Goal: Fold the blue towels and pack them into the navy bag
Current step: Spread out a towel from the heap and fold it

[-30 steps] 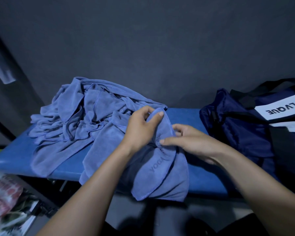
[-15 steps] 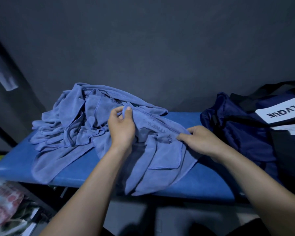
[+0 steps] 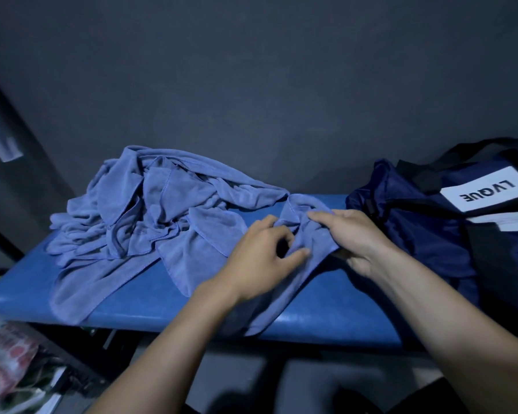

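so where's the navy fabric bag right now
In the head view, the navy fabric bag sits at the right end of the blue padded bench, just beyond the right hand.

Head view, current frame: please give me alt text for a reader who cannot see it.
Two bare hands, left hand and right hand, grip a bunched light-blue cloth towel over a glossy blue padded bench. A crumpled heap of matching blue towels lies on the bench's left, and a navy fabric bag with a white label sits at right.

head cam | single view, worn at head height | faces forward and down, close over blue bench (image 3: 150,297) | dark wall (image 3: 251,85) behind
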